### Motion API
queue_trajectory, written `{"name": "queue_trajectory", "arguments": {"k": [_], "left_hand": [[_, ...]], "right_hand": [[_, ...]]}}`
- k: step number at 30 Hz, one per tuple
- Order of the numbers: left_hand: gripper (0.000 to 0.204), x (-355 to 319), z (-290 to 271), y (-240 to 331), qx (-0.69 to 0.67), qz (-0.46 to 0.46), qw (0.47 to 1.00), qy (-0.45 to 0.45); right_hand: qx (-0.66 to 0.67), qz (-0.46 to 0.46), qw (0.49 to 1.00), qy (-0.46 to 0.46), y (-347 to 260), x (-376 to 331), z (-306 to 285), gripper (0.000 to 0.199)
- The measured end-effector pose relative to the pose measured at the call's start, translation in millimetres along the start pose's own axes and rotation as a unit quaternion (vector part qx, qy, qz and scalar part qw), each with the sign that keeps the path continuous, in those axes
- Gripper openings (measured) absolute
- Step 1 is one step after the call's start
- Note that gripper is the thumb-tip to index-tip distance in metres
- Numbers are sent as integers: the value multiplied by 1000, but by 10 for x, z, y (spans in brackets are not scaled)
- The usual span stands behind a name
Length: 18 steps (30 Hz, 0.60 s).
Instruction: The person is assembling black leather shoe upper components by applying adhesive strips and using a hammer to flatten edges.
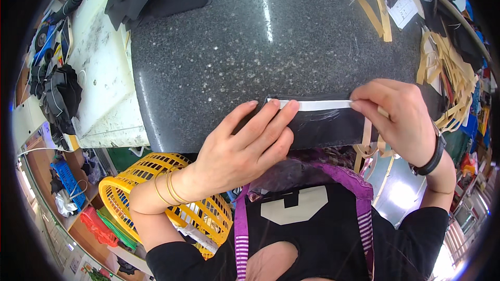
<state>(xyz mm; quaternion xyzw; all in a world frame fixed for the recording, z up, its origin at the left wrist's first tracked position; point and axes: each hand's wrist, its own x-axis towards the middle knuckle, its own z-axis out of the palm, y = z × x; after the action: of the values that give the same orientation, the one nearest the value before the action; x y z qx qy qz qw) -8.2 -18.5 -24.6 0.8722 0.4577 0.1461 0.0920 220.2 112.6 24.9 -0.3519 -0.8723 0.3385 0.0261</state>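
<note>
Strip [323,105], white: long axis sideways, left fingers [293,106] atop, right fingers [357,104] pinching.

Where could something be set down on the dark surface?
The dark surface is largely bare between the black fabric and the left hand. It's crowded at the near side, where the right hand pinches the white strip, and rightward, by tan strips.

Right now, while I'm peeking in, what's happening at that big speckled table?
A person is working with a white strip over a black sheet near the edge of the speckled dark tabletop. The fingers of the left hand rest at the strip's left end, while the right hand pinches its right end, so it lies stretched between them. A pile of tan strips sits off to the right.
</note>
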Motion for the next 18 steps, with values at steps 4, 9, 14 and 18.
{"name": "queue_trajectory", "arguments": {"k": [4,9,14,18], "left_hand": [[54,96,-86,5,-21,-5,999,-24],[77,567,-75,-104,-39,13,995,-89],[82,535,-89,-24,59,8,992,-108],[72,536,-129,-85,-33,-38,998,-44]], "right_hand": [[22,5,1000,-20,109,110,25,11],[6,-31,995,-90,171,241,-25,14],[-121,-52,989,-66,53,182,-55,16],[-145,-47,985,84,81,134,-48,22]]}}
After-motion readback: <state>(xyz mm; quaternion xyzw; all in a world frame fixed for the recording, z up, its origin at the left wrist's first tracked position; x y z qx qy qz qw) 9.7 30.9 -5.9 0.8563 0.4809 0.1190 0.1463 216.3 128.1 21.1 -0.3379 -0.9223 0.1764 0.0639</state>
